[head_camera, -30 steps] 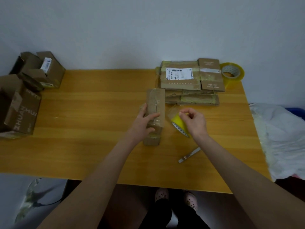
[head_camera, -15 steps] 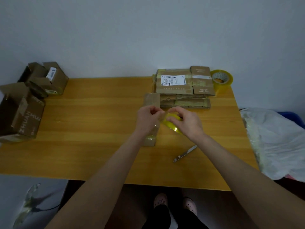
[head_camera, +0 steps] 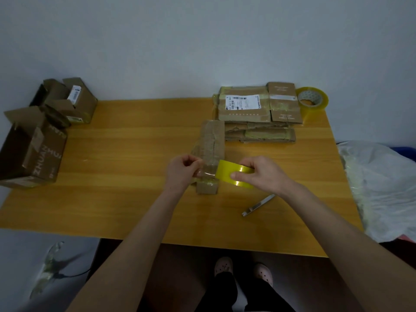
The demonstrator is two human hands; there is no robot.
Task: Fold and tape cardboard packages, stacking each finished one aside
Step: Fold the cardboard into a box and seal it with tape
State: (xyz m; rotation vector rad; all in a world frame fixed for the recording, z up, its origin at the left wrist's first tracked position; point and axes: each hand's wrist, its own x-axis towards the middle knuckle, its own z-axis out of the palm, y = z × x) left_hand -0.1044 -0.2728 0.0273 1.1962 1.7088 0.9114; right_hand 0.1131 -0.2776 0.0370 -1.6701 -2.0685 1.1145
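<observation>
A long folded cardboard package [head_camera: 211, 143] lies lengthwise on the wooden table [head_camera: 135, 167], partly wrapped in clear tape. Above its near end my right hand [head_camera: 261, 173] grips a yellow tape roll [head_camera: 234, 174]. My left hand [head_camera: 183, 171] pinches the free end of the clear tape strip [head_camera: 208, 171], which is stretched between my hands over the package. A stack of flat taped packages [head_camera: 256, 111] sits at the back right of the table.
A second, larger tape roll [head_camera: 313, 101] stands behind the stack at the table's right corner. A metal cutter [head_camera: 258, 204] lies near my right forearm. Two open cardboard boxes [head_camera: 33, 145] [head_camera: 72, 102] sit at the left. A white plastic bag [head_camera: 382, 188] lies right of the table.
My left hand left the package and took the tape's free end. The hands have drawn apart, pulling a strip off the roll across the package's near end.
</observation>
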